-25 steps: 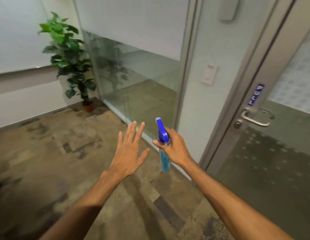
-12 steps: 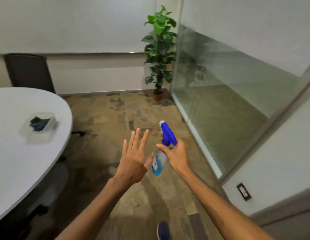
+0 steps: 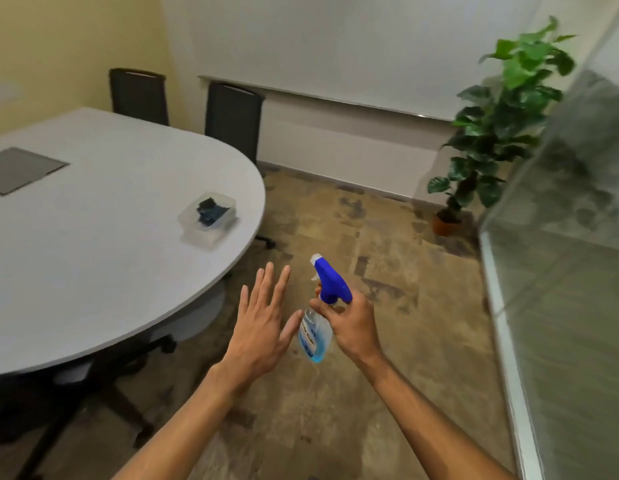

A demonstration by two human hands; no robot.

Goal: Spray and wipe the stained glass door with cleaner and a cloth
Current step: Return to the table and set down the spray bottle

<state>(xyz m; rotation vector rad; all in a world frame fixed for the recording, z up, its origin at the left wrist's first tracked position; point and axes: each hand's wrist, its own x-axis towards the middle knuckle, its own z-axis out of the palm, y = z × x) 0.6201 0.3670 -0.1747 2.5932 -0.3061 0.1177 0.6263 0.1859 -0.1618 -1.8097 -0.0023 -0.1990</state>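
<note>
My right hand [image 3: 353, 327] grips a clear spray bottle [image 3: 315, 336] of blue cleaner by its neck, under the blue trigger head [image 3: 330, 280]; the nozzle points up and to the left. My left hand [image 3: 261, 327] is flat with fingers spread, just left of the bottle, thumb close to its body. A dark blue cloth [image 3: 211, 207] lies in a clear plastic container [image 3: 206, 230] near the edge of the white oval table [image 3: 93, 254]. A glass wall panel [image 3: 571, 271] fills the right side. The glass door is out of view.
Two dark chairs [image 3: 235, 116] stand behind the table against the wall. A potted green plant [image 3: 498, 126] sits in the corner by the glass. A grey flap [image 3: 20, 169] is set into the tabletop. Patterned carpet [image 3: 387, 306] lies between table and glass.
The view has swung left, away from the door, and now takes in the table and the cloth container. Both hands keep nearly the same pose, the bottle tilted a little more.
</note>
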